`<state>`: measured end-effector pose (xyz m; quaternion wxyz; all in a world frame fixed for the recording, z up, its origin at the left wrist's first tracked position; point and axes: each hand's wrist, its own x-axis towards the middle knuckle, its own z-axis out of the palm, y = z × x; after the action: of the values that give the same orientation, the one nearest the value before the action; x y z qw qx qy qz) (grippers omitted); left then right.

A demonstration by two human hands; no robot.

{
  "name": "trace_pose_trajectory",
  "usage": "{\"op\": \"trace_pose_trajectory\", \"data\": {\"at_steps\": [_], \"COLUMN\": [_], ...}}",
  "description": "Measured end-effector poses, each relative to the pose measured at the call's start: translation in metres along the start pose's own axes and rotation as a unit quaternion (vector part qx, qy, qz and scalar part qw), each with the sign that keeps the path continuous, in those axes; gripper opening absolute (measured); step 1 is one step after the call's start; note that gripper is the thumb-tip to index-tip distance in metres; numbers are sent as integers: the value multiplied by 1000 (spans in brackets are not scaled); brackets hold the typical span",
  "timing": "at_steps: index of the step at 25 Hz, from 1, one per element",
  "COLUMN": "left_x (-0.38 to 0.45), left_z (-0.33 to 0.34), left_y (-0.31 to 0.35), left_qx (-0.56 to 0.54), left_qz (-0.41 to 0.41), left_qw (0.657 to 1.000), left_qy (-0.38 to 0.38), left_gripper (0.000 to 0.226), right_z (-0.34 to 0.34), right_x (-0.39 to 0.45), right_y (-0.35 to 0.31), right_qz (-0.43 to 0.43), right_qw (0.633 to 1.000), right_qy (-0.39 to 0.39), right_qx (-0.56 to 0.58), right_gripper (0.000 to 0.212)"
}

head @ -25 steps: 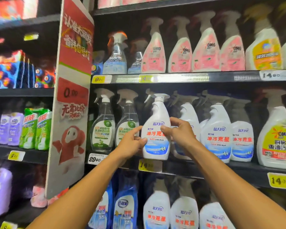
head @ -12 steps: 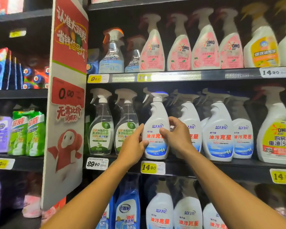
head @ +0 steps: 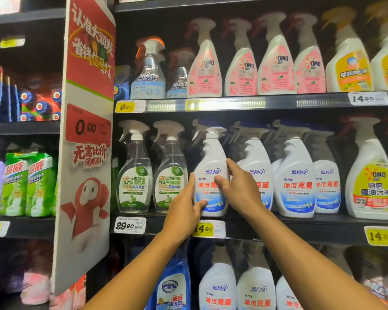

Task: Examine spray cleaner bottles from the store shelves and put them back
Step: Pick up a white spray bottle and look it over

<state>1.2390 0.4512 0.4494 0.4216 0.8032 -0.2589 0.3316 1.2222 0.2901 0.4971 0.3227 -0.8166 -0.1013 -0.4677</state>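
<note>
Apparently nearly returned, the white spray bottle (head: 211,175) stands on the middle shelf (head: 300,227) at frame centre, left hand (head: 185,211) and right hand (head: 239,189) both clasping it, release remaining.

Dark metal store shelving (head: 278,227), stacked tiers, yellow price tags (head: 208,229) on front edges; red-white promo sign (head: 87,153) at left upright.
</note>
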Motion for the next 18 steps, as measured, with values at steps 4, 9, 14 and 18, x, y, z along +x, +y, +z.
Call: {"op": "trace_pose_trajectory", "data": {"at_steps": [4,9,14,18], "left_x": [-3,-3,0,-1], "left_z": [-1,2,4,3], "left_y": [-5,-8,-10,-9], "left_qx": [-14,6,18,12], "left_qz": [-13,-25,-30,-39], "left_qw": [1000,1000,999,999], "left_qy": [-18,-12,-22,-32], "left_gripper": [88,89,87,86], "right_z": [0,3,10,11], "right_x": [0,2,0,1], "right_y": [2,6,10,12], "right_qz": [-23,-50,-45,-41], "right_qw": [999,997,997,997], "right_qy": [-14,-20,0,-3], "right_qx": [-30,-60,-61,-68], "right_gripper": [33,51,61,65]}}
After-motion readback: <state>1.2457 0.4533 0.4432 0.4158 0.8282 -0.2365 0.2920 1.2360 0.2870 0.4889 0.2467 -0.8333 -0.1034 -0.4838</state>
